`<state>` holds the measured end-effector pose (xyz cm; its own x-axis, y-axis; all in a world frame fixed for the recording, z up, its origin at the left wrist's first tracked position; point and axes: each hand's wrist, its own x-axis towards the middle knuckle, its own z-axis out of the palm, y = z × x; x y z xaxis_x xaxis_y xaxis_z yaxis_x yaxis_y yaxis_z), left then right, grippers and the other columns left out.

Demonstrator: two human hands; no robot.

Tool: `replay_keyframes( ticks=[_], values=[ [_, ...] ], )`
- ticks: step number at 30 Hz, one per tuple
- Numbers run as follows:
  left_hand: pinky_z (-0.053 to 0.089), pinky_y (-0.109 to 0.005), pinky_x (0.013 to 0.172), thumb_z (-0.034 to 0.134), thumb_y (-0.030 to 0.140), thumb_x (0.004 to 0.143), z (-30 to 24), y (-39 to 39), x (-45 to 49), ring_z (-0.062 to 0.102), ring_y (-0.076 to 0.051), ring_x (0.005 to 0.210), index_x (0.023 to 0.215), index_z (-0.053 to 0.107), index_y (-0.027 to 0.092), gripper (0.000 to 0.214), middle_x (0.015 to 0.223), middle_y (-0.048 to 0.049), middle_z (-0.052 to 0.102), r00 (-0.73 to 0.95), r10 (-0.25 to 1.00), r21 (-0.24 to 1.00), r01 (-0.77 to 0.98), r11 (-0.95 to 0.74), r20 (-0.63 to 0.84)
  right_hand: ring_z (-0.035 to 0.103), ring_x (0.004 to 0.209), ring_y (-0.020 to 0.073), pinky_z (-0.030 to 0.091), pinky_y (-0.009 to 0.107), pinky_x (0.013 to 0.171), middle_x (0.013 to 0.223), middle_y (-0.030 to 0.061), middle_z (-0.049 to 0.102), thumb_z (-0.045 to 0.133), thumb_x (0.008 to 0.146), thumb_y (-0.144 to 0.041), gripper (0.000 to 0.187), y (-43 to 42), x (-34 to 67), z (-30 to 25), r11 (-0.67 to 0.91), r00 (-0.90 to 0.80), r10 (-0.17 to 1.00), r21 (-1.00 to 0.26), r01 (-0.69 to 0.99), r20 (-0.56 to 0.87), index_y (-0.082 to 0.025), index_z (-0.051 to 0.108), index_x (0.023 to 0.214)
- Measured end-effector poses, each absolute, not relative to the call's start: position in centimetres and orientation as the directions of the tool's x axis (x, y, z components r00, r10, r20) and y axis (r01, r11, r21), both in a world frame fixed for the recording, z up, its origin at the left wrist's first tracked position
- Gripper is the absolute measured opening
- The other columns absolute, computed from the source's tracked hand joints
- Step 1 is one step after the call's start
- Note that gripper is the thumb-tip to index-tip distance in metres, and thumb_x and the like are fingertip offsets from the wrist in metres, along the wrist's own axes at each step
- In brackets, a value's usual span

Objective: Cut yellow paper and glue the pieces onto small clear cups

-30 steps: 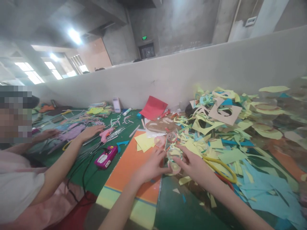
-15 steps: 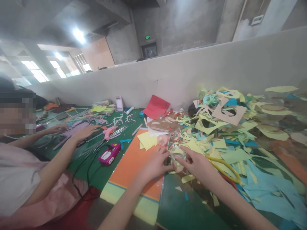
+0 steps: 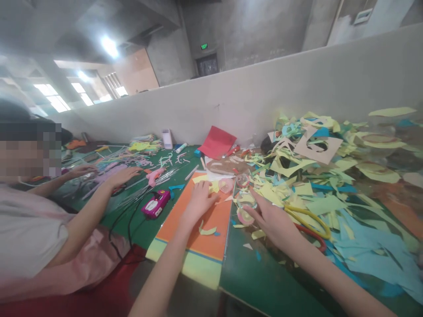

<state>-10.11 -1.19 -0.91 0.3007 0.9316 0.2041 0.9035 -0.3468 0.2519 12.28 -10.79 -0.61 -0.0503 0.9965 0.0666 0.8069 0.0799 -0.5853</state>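
Note:
My left hand (image 3: 202, 199) is over the orange sheet (image 3: 185, 218), its fingers spread and the tips reaching onto small yellow paper pieces (image 3: 214, 185). Beside its thumb lies a pink round piece (image 3: 226, 185). My right hand (image 3: 272, 218) has its thumb and forefinger around a small clear round plastic piece (image 3: 245, 200). Just under that is a pink-rimmed disc with a yellowish middle (image 3: 245, 216). Another clear round piece (image 3: 243, 179) sits a little farther back. A curved yellow paper scrap (image 3: 206, 229) rests on the orange sheet below my left hand.
A heap of paper scraps (image 3: 310, 167) spreads at the right, with yellow-handled scissors (image 3: 312, 218) near my right wrist. At the left are a magenta device (image 3: 156, 204) with black cables, a pink glue gun (image 3: 155, 176) and a co-worker's arms (image 3: 95, 207). Red paper (image 3: 217, 143) leans by the partition.
My left hand has left the clear round piece and moved left onto the yellow papers. My right hand stays at the piece. A curved yellow scrap now shows on the orange sheet.

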Motion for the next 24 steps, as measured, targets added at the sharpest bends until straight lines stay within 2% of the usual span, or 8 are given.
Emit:
replay_keyframes(
  ticks=[3,8,14,19,24],
  values=[
    [0.041,-0.038,0.091,0.051,0.037,0.093,-1.9,-0.5,-9.8,0.055,-0.028,0.108,0.104,0.055,0.017,0.023,0.109,-0.0123,0.062,0.269,0.938,0.124,0.946,-0.3,0.221,0.067,0.077,0.0279,0.04,0.032,0.061,0.079,0.0084,0.072,0.032,0.098,-0.055,0.069,-10.8,12.2,-1.2,0.134,-0.07,0.987,-0.5,0.856,0.144,-0.009,0.034,0.149],
    [0.039,-0.043,0.09,0.043,0.028,0.097,-2.8,-0.2,-9.7,0.053,-0.032,0.11,0.102,0.057,0.017,0.019,0.111,-0.0146,0.063,0.278,0.924,0.042,0.953,-0.299,0.265,0.066,0.079,0.0265,0.041,0.031,0.063,0.084,0.0088,0.071,0.041,0.095,-0.056,0.068,-10.9,12.5,-1.7,0.164,-0.078,0.976,-0.446,0.88,0.206,-0.009,0.041,0.144],
    [0.038,-0.043,0.09,0.038,0.022,0.098,-2.7,-0.3,-9.9,0.054,-0.032,0.107,0.099,0.06,0.017,0.022,0.105,-0.015,0.066,0.321,0.892,-0.058,0.946,-0.319,0.319,0.064,0.071,0.0236,0.036,0.03,0.059,0.075,0.0047,0.069,0.043,0.094,-0.057,0.064,-10.8,13.1,-1.6,0.192,-0.089,0.962,-0.407,0.893,0.258,-0.012,0.048,0.138],
    [0.039,-0.044,0.088,0.035,0.018,0.098,-2.3,-0.3,-10.4,0.053,-0.033,0.105,0.097,0.06,0.017,0.025,0.103,-0.016,0.066,0.299,0.873,-0.091,0.954,-0.287,0.386,0.063,0.07,0.0229,0.035,0.03,0.059,0.073,0.003,0.068,0.044,0.094,-0.057,0.061,-10.8,13.4,-1.8,0.2,-0.091,0.955,-0.384,0.902,0.284,-0.013,0.05,0.136],
    [0.038,-0.045,0.09,0.034,0.019,0.098,-1.5,-0.6,-11.0,0.049,-0.034,0.11,0.1,0.06,0.018,0.026,0.108,-0.0156,0.063,0.22,0.853,-0.067,0.974,-0.214,0.473,0.064,0.074,0.0247,0.037,0.031,0.062,0.073,0.0044,0.068,0.049,0.093,-0.054,0.064,-11.3,13.3,-1.5,0.216,-0.11,0.948,-0.35,0.911,0.297,-0.008,0.049,0.137]
  ],
)
